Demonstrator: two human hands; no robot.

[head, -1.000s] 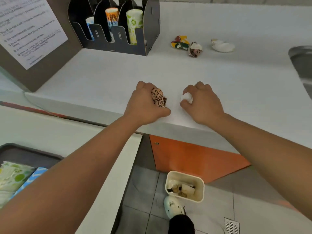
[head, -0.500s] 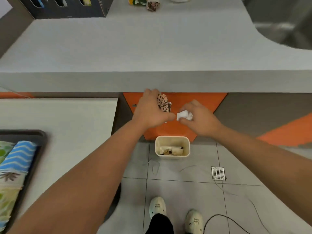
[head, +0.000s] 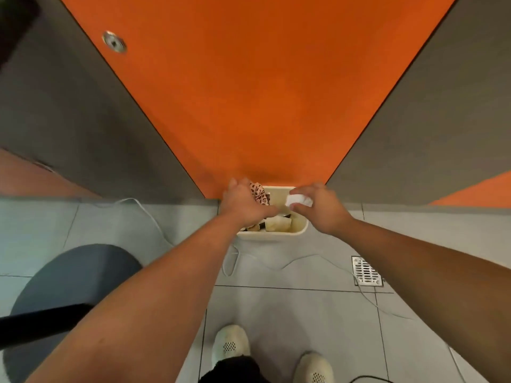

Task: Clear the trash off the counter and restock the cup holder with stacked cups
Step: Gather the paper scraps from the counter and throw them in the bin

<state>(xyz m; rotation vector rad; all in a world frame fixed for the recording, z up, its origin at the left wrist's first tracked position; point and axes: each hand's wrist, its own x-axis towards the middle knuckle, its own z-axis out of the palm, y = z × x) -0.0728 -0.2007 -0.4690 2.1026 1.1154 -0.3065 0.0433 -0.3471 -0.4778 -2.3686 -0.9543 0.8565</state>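
Brown-patterned wrapper, white crumpled paper, cream bin, orange panel.
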